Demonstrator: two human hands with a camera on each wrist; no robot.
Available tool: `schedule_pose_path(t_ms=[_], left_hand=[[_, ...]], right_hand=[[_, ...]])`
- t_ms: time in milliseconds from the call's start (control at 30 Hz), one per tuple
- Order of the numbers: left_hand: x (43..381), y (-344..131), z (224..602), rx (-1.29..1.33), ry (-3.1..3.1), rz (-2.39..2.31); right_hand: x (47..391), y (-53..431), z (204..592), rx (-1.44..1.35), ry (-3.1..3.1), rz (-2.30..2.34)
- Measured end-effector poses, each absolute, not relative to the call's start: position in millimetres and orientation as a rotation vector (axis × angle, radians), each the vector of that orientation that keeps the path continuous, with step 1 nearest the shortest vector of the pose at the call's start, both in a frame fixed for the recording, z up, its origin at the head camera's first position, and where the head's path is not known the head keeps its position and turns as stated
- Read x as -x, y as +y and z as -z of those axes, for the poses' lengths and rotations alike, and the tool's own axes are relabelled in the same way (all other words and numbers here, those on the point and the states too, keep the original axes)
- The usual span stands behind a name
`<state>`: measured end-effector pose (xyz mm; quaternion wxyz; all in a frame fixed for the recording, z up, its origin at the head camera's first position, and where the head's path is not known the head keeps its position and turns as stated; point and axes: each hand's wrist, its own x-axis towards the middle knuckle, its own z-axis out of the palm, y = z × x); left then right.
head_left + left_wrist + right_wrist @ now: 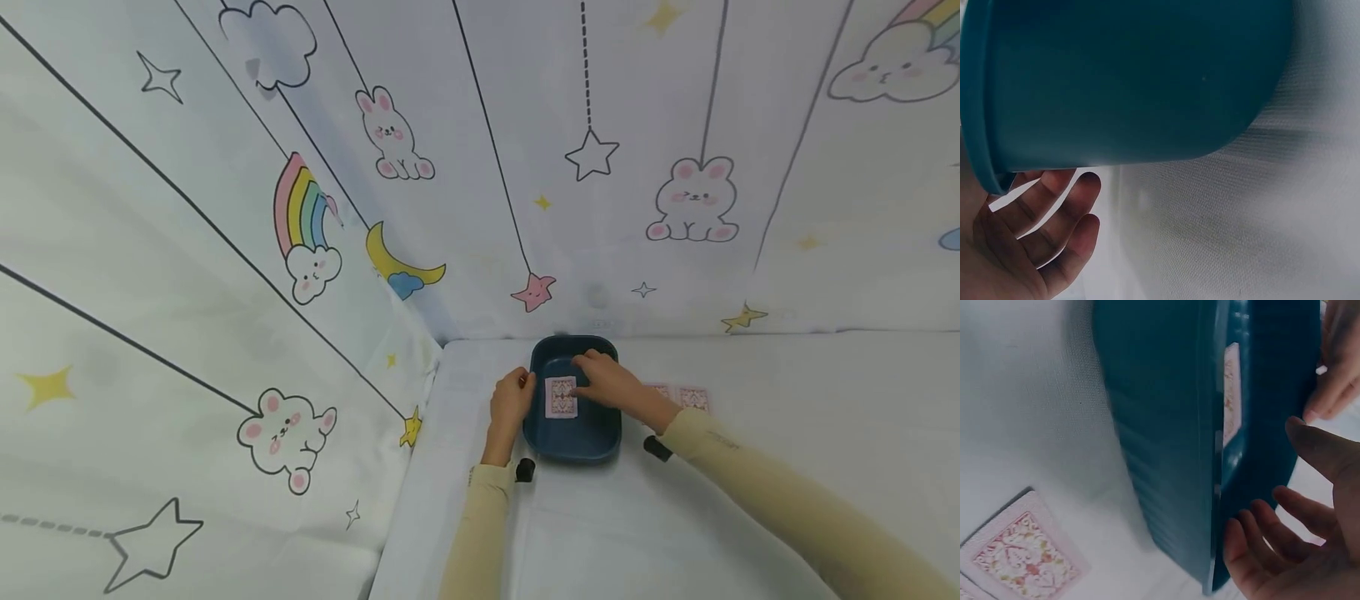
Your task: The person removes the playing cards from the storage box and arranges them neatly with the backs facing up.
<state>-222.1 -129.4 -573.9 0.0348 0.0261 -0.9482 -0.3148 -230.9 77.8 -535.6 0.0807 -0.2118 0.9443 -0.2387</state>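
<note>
Smooth plastic, stiff paper and dull cloth.
The blue tub looks like hard, smooth plastic, with little shiny spots on the inside. The cards look like stiff paper with hardly any shine. The bench looks covered in white cloth, matt and a bit rough, with tiny woven bumps. The wall sheet looks like thin, matt cloth. The sleeves look like soft, dull cloth.

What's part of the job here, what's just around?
Likely part of the job:
blue bin
patterned card inside it
patterned cards beside it
left hand
right hand

Apparently just around:
cartoon backdrop
white table cover
black pieces near wrists
</note>
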Motion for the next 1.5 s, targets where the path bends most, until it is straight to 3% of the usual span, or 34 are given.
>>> schedule_pose_path(t_ms=[733, 1033, 1500], left_hand=[[225.6, -129.1, 575.6, -0.083, -2.937, 0.964], [227.1, -131.1, 577.9, -0.093, -2.935, 0.965], [225.6, -132.3, 576.2, -0.093, -2.917, 0.961]], right_hand=[[247.9, 36.6, 548.9, 0.576, 2.648, 0.280], [246.0, 36.5, 542.7, 0.564, 2.671, 0.301], [253.2, 34.0, 559.4, 0.296, 2.679, 0.554]])
